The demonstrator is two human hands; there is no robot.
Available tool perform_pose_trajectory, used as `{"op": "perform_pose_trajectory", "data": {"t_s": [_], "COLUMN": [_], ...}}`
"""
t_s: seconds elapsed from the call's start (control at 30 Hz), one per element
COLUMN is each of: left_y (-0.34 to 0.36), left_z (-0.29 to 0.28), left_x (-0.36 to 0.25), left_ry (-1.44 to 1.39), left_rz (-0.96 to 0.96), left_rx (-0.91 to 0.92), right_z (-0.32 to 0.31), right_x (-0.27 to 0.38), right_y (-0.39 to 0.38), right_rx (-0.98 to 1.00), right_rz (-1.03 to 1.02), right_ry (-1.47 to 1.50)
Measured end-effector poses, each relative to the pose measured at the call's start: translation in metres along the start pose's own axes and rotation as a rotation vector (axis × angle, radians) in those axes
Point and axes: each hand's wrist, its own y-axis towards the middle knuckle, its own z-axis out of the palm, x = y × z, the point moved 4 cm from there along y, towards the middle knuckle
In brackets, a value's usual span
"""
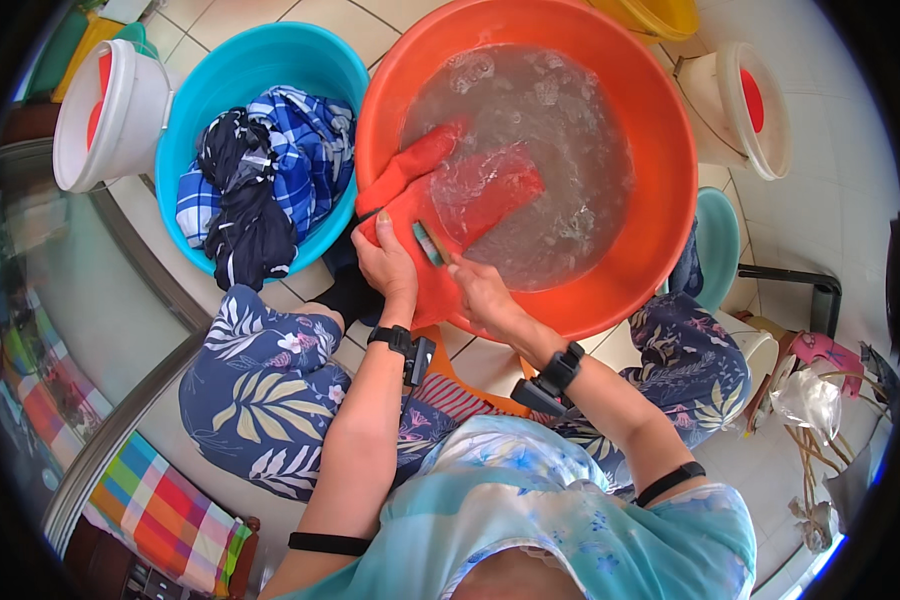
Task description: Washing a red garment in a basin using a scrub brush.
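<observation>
A large orange basin (665, 200) of murky, bubbly water stands in front of me. A red garment (420, 165) lies over its near left wall, one part running down into the water. My left hand (385, 265) grips the garment's edge at the rim, thumb on top. From the right, my right hand (485, 295) is closed round the handle of a scrub brush (428, 243). The brush head rests on the red cloth, just right of my left hand. Its bristle side is mostly hidden.
Left of the basin, a turquoise tub (185, 115) holds blue checked and black clothes (245, 180). White buckets (150, 125) stand at far left and right. A teal basin (718, 250) sits beyond my right knee; a glass panel (100, 270) is at left.
</observation>
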Motion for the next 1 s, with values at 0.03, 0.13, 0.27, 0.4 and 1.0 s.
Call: {"op": "perform_pose_trajectory", "data": {"t_s": [0.03,0.13,0.27,0.4,1.0], "left_y": [-0.003,-0.005,-0.006,-0.001,-0.003], "left_z": [0.0,0.009,0.009,0.005,0.0], "left_x": [0.001,-0.003,-0.003,0.001,0.0], "left_ry": [0.021,0.083,-0.008,0.068,0.046], "left_rz": [-0.01,0.041,0.017,0.057,0.029], "left_rx": [0.014,-0.011,0.022,-0.008,-0.016], "right_z": [0.001,0.004,-0.017,-0.07,-0.049], "right_x": [-0.013,-0.013,-0.009,-0.011,-0.016], "right_y": [0.024,0.096,0.121,0.078,-0.011], "right_rx": [-0.069,-0.241,-0.353,-0.322,-0.004], "right_rz": [-0.105,-0.434,-0.322,-0.264,-0.276], "right_ry": [-0.031,-0.157,-0.184,-0.052,-0.316]}}
